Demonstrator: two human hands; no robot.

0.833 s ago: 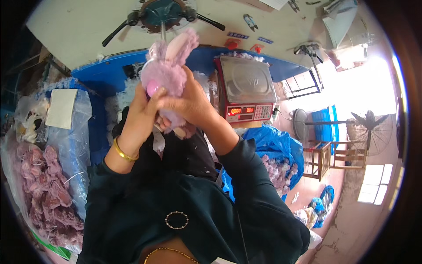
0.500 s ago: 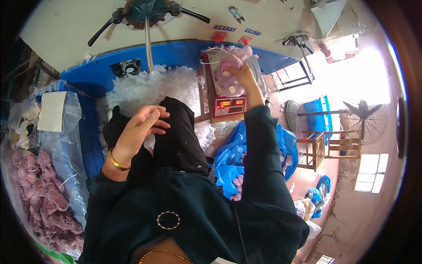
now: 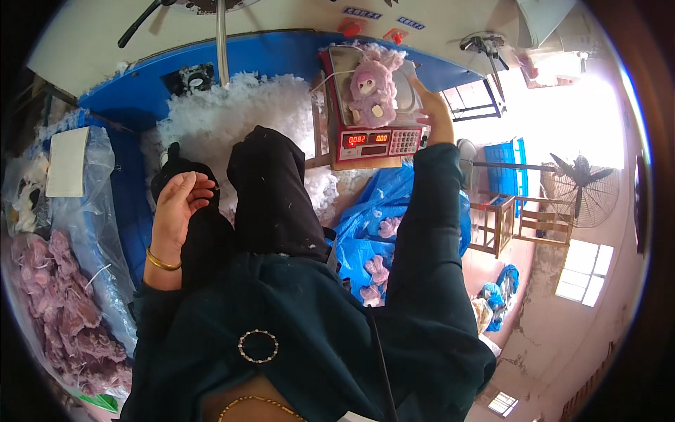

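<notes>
Plush rabbit (image 3: 374, 90) lies face-up on the scale (image 3: 405, 141), untouched, presumably so only its weight registers. My right hand (image 3: 437, 111) beside it, fingers extended, empty. My left hand (image 3: 180, 200) well apart, fingers half-curled, holding nothing.

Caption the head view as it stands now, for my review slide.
A pink plush toy lies on a red scale, the right hand beside it, the left hand empty.
</notes>
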